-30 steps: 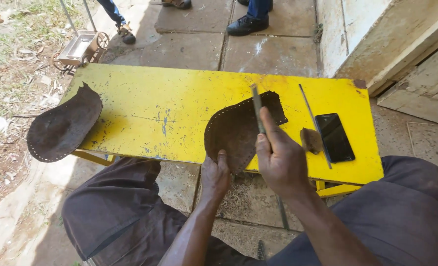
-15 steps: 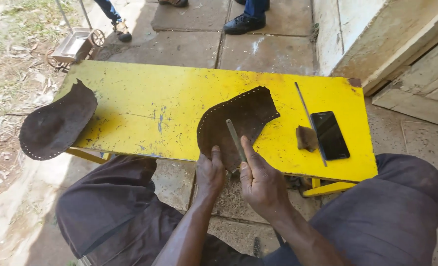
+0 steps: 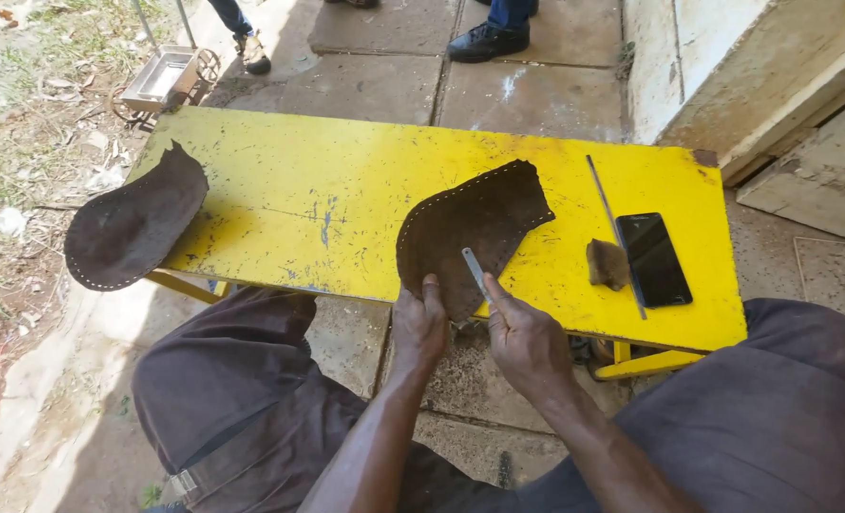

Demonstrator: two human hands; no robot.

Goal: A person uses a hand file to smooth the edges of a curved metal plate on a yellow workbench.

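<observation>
A dark brown leather piece [image 3: 474, 223] with punched holes along its edge lies on the yellow bench [image 3: 308, 190], its near tip hanging over the front edge. My left hand [image 3: 419, 328] pinches that near tip. My right hand [image 3: 527, 337] holds a thin metal blade [image 3: 476, 273] laid against the leather's near edge. A second, similar leather piece [image 3: 132, 228] hangs over the bench's left end.
On the bench's right part lie a black phone [image 3: 655, 258], a small brown leather scrap [image 3: 607, 264] and a thin metal rod [image 3: 605, 204]. A small metal cart [image 3: 161, 81] stands at the far left. Other people's shoes [image 3: 491, 40] are beyond the bench.
My right hand has drawn the blade down from the leather's upper middle to its near edge. The left hand stays gripping the near tip. The view has shifted slightly.
</observation>
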